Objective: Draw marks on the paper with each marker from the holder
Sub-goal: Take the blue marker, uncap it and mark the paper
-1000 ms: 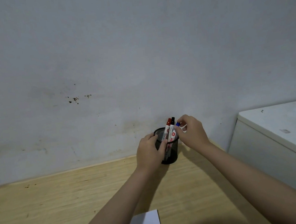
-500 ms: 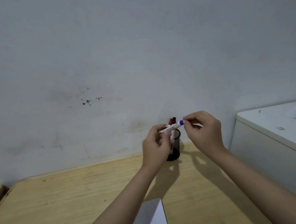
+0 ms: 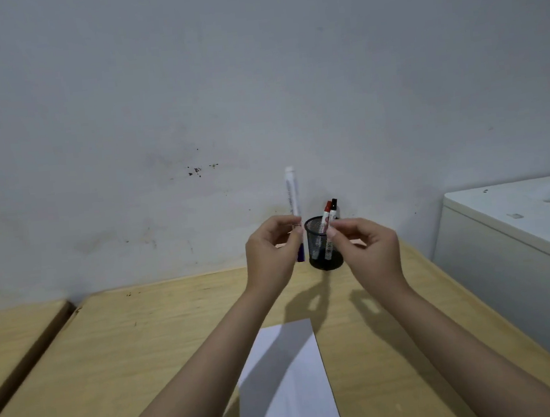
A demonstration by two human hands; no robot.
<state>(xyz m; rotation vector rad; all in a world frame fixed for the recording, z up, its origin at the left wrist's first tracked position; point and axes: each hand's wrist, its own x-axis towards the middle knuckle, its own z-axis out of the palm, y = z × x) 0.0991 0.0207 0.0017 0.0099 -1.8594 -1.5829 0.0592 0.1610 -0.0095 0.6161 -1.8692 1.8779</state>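
Note:
My left hand (image 3: 271, 255) grips a white marker (image 3: 292, 193) upright, with its blue cap pointing down below my fingers. Just to its right, a black mesh holder (image 3: 317, 248) stands on the wooden table (image 3: 145, 338) near the wall. It holds a red-capped marker (image 3: 327, 211) and a black-capped marker (image 3: 333, 204). My right hand (image 3: 368, 249) hovers in front of the holder's right side, fingers loosely curled with nothing visible in them. A white sheet of paper (image 3: 289, 375) lies on the table between my forearms.
A white cabinet (image 3: 521, 235) stands against the table's right edge. A second wooden surface (image 3: 10, 334) sits to the left across a dark gap. A grey wall rises right behind the holder.
The blue-capped marker came out of the holder, passed from my right hand to my left, and now stands upright. My right hand let go of it. The view tilted down, showing more paper.

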